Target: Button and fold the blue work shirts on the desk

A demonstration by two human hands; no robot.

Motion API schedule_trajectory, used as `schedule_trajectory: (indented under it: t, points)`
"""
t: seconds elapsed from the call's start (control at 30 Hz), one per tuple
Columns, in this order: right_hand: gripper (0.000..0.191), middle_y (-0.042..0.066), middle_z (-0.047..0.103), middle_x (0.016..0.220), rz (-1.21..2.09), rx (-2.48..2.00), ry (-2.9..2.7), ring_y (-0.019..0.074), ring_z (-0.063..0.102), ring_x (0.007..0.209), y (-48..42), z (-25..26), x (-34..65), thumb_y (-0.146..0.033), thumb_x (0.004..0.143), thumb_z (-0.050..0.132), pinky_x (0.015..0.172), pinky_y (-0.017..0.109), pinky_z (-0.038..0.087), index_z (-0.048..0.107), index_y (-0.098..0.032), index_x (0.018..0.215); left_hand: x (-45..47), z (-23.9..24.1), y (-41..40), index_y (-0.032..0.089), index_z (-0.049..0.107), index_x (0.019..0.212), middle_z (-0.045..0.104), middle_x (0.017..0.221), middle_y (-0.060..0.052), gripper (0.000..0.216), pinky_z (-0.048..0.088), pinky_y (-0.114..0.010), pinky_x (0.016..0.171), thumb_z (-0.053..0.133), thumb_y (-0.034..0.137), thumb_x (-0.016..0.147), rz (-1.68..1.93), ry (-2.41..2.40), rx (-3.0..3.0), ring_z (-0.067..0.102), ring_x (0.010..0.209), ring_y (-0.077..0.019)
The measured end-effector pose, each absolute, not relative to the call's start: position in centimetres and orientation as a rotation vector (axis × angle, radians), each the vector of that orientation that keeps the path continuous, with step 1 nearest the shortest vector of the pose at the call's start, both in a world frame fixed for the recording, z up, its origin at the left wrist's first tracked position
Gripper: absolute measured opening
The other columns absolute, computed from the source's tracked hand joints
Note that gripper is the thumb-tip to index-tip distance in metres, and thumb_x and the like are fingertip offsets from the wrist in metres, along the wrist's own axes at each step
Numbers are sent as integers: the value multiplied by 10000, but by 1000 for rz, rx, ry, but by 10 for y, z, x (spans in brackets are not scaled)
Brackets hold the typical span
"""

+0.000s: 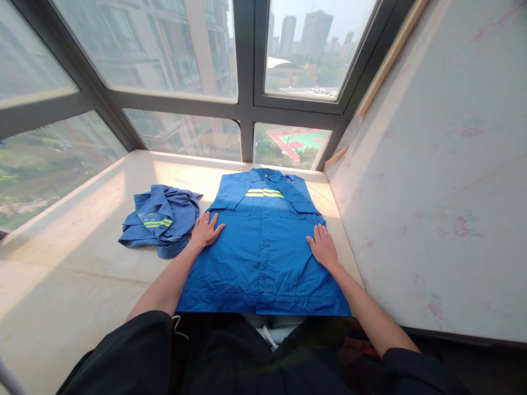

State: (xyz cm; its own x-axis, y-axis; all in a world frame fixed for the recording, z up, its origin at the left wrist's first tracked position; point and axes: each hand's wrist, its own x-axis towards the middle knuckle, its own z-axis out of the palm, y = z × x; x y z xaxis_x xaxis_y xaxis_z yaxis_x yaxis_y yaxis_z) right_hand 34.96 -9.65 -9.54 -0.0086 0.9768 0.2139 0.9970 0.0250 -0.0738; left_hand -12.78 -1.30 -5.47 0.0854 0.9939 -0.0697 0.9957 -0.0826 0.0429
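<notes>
A blue work jacket point(260, 247) lies spread out, front side up, with its collar toward the window. Its short-looking sleeves are folded inward across the chest, beside yellow-and-silver reflective strips. My left hand point(206, 230) rests flat on the jacket's left edge, fingers spread, a ring on one finger. On the right edge lies my right hand point(323, 247), also flat with fingers apart. Neither hand grips the cloth. A second blue garment point(160, 219) with a yellow-green reflective strip lies crumpled to the left, close to my left hand.
The pale sill-like surface point(82, 274) carries both garments. Dark window frames point(246, 109) bound it at the back and left. A pale flower-patterned wall point(432, 192) rises on the right. The surface's front edge is near my body.
</notes>
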Motion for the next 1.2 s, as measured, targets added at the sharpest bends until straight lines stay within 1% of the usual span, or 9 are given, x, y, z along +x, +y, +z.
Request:
schedule_trajectory:
  t: [0.13, 0.3, 0.43, 0.57, 0.77, 0.93, 1.07, 1.13, 1.2]
  points:
    - [734, 282, 383, 1506, -150, -1988, -2005, 358, 374, 1400, -111, -99, 361, -531, 1008, 213, 1115, 527, 336, 318, 12, 1491, -122, -51, -15, 172, 265, 1551, 243, 1598, -214, 735, 228, -537, 1151, 223, 616, 967, -98, 2107, 2254, 217, 1483, -362]
    - [681, 285, 460, 1448, -207, -1910, -2019, 364, 413, 1368, -130, -100, 373, -516, 1012, 248, 1095, 542, 355, 414, -11, 1438, -115, -53, -25, 123, 342, 1516, 319, 1558, -243, 684, 248, -522, 1134, 228, 544, 988, -33, 2196, 2347, 280, 1454, -367]
    - [610, 296, 494, 1407, -232, -1962, -2055, 384, 423, 1349, -142, -101, 384, -450, 1023, 257, 1069, 558, 362, 491, -9, 1374, -121, -56, -25, 136, 322, 1528, 301, 1576, -214, 686, 253, -500, 1137, 223, 543, 984, -37, 2153, 2298, 282, 1457, -355]
    - [583, 289, 477, 1427, -193, -2093, -2030, 396, 407, 1356, -148, -100, 390, -426, 1023, 275, 1061, 559, 361, 495, -20, 1377, -128, -55, -22, 137, 306, 1535, 281, 1589, -197, 693, 233, -480, 1152, 241, 544, 978, -29, 2091, 2295, 251, 1471, -348]
    - [538, 247, 478, 1446, -139, -2177, -1975, 362, 408, 1364, -153, -98, 389, -415, 1020, 291, 1070, 548, 348, 472, -101, 1417, -128, -57, -23, 132, 313, 1532, 282, 1585, -208, 696, 222, -467, 1159, 252, 542, 973, 21, 2092, 2289, 251, 1470, -352]
    - [542, 251, 486, 1431, -230, -2163, -2012, 358, 416, 1355, -158, -92, 385, -406, 1030, 264, 1074, 528, 351, 500, -77, 1390, -130, -60, -22, 137, 329, 1525, 287, 1584, -205, 698, 242, -487, 1149, 256, 547, 965, 79, 2087, 2295, 268, 1462, -355]
    - [547, 266, 491, 1419, -235, -2148, -2034, 361, 425, 1348, -160, -84, 384, -402, 1030, 275, 1073, 529, 362, 512, -56, 1381, -129, -55, -22, 68, 309, 1519, 313, 1561, -241, 730, 260, -475, 1145, 270, 541, 963, 78, 2074, 2333, 282, 1454, -361]
    - [556, 275, 482, 1426, -203, -2129, -2018, 364, 417, 1357, -162, -80, 382, -404, 1027, 284, 1077, 541, 361, 503, -40, 1386, -124, -48, -26, 49, 320, 1506, 345, 1538, -258, 716, 283, -489, 1129, 289, 519, 966, 69, 2089, 2360, 306, 1439, -368]
    - [576, 274, 454, 1454, -167, -2062, -1997, 362, 389, 1382, -165, -75, 374, -422, 1024, 290, 1091, 556, 350, 476, -36, 1408, -114, -39, -32, 44, 358, 1480, 368, 1520, -271, 650, 301, -525, 1107, 308, 449, 974, 78, 2132, 2375, 311, 1432, -381]
